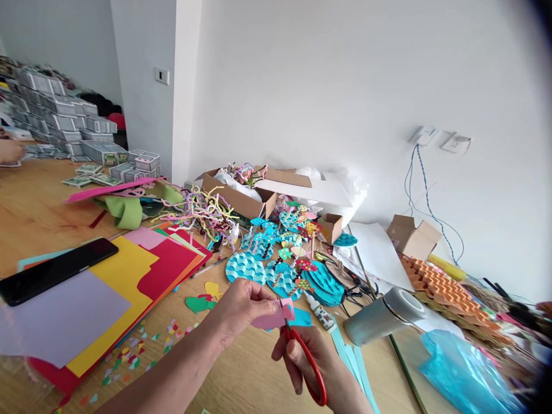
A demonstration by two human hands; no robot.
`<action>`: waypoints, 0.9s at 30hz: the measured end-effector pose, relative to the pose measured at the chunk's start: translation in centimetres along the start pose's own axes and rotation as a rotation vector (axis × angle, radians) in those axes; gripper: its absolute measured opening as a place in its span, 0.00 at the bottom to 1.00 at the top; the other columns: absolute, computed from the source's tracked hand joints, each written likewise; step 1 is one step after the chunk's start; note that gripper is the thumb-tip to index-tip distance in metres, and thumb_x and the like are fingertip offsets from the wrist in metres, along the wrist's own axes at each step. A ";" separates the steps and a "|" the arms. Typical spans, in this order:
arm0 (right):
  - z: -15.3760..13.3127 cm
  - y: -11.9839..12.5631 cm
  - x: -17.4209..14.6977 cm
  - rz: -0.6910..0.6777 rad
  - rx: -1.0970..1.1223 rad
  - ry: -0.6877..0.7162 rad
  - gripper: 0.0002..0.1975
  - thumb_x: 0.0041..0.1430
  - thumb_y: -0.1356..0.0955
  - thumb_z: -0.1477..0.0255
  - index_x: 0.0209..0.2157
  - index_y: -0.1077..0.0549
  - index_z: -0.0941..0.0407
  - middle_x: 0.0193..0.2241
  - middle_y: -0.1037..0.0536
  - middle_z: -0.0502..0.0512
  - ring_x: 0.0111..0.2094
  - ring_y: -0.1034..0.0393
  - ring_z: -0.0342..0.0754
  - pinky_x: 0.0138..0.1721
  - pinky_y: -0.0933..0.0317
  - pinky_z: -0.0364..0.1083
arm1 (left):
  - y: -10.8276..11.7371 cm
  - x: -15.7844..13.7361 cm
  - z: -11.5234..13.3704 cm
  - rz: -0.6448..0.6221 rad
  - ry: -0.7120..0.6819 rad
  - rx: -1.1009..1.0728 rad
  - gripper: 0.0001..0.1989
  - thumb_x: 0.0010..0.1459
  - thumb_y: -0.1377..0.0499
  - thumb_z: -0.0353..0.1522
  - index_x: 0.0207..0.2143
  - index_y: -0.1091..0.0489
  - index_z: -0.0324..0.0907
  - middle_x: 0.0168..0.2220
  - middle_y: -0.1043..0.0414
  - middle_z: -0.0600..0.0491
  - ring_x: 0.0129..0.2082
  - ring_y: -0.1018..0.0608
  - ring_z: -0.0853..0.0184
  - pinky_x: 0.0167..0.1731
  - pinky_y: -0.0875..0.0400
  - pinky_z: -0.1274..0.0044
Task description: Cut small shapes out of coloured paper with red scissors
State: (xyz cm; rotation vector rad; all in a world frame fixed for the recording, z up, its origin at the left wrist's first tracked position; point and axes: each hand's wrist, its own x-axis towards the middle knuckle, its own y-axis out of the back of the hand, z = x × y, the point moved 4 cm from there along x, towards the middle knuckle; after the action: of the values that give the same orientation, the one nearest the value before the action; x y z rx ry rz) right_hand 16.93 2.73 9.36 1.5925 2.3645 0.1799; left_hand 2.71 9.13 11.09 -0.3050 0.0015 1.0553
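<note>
My left hand (245, 307) pinches a small piece of pink paper (264, 322) between thumb and fingers, low over the wooden table. Red-handled scissors (308, 359) are gripped in my right hand (308, 356), their blades meeting the paper near its right end. Just beyond the hands lie round blue wave-patterned discs (245, 268) and small paper fish (306, 264). A green paper cutout (200, 303) and a yellow one (213, 289) rest left of my left hand. A white glue bottle (321, 313) lies right of the scissors.
Stacked coloured paper (125, 270) with a black phone (58, 270) on it lies at left, beside scattered paper bits (129, 351). A grey tumbler (383, 316) and blue plastic bag (466, 374) are at right. Pipe cleaners (202, 213) and cardboard boxes (239, 198) line the back; another person's hand (11, 151) shows far left.
</note>
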 end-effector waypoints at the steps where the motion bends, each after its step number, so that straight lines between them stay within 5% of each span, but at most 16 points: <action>1: -0.1 0.0 0.0 0.001 -0.002 0.003 0.32 0.55 0.39 0.44 0.31 0.30 0.62 0.11 0.37 0.45 0.12 0.49 0.36 0.16 0.58 0.39 | 0.0 0.0 0.0 -0.002 -0.004 -0.002 0.12 0.42 0.35 0.38 0.25 0.23 0.37 0.20 0.29 0.55 0.22 0.33 0.73 0.24 0.44 0.80; 27: -0.5 0.1 0.0 0.011 -0.024 0.009 0.33 0.55 0.40 0.43 0.31 0.30 0.63 0.11 0.35 0.47 0.12 0.47 0.37 0.17 0.56 0.38 | 0.1 0.4 -0.9 -0.012 -0.011 -0.027 0.12 0.42 0.34 0.38 0.25 0.22 0.38 0.21 0.28 0.54 0.22 0.32 0.73 0.24 0.44 0.80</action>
State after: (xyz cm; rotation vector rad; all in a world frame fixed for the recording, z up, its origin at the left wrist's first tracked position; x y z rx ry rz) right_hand 16.81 2.83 9.86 1.5970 2.3523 0.2174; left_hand 2.98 9.33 10.15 -0.3237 -0.0246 1.0458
